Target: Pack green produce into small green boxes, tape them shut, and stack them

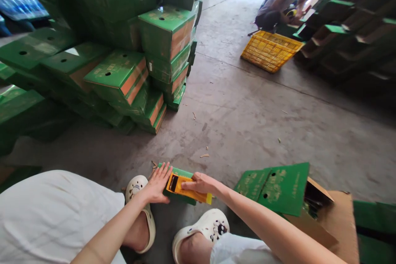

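Observation:
Between my feet stands a green cardboard box (182, 172), partly hidden under my hands. My left hand (158, 184) lies flat on its left end, fingers stretched out and holding nothing. My right hand (201, 183) is closed round an orange tape dispenser (188, 189) that lies across the top of the box. A dark part shows at the dispenser's left end, close to my left fingers, and a bright yellow piece at its right end. How much tape is on the box I cannot tell.
At right is an open green carton (275, 187) with dark contents. Stacked green boxes (116, 72) rise at left, more boxes (340, 45) at right. A yellow crate (270, 51) sits on the concrete floor (222, 103) near a crouching person (280, 2). White clogs (213, 225) flank the box.

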`<state>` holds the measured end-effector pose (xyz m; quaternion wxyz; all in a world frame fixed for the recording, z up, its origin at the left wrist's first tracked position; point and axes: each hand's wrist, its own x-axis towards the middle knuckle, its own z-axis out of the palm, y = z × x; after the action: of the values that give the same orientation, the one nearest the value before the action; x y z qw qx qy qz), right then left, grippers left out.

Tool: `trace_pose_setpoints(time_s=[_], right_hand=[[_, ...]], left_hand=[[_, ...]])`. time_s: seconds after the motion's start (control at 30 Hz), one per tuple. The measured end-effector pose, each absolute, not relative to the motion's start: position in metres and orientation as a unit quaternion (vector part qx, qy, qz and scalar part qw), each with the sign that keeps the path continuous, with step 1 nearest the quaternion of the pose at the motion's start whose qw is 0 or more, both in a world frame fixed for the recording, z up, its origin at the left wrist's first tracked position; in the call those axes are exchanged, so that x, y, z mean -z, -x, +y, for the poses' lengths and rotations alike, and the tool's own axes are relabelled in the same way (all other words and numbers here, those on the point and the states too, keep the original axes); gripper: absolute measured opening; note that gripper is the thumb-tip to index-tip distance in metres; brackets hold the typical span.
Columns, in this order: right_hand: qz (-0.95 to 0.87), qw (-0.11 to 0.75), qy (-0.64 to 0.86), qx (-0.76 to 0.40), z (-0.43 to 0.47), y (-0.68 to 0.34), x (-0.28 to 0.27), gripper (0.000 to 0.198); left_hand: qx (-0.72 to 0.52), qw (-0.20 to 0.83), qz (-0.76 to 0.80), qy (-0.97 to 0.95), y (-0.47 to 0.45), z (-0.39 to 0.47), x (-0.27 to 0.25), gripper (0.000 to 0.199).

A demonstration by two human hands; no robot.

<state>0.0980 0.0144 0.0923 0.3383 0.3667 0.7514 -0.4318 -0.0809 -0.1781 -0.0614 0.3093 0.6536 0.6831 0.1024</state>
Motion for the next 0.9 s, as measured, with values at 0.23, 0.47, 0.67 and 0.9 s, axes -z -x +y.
trace_pose_setpoints(time_s=[0.23, 0.47, 0.67, 0.9], right_hand=[[0.767, 0.303, -0.341, 0.452, 0.01, -0.118, -0.1, 0.053], [0.783, 0.345, -0.381, 0.351, 0.022, -0.16, -0.123, 0.058], [0.785, 0.347, -0.392, 0.332, 0.018, -0.162, -0.116, 0.055], [0.774, 0.354, -0.386, 0.355, 0.026, -0.166, -0.104, 0.057]], left_hand=[[-0.064, 0.178, 0.712, -0.676, 0.071, -0.185, 0.067, 0.14], [-0.058, 0.125, 0.709, -0.692, 0.072, -0.188, 0.069, 0.144], [-0.048, 0.134, 0.725, -0.674, 0.063, -0.187, 0.069, 0.147], [-0.055, 0.174, 0.693, -0.697, 0.014, -0.151, 0.06, 0.157]])
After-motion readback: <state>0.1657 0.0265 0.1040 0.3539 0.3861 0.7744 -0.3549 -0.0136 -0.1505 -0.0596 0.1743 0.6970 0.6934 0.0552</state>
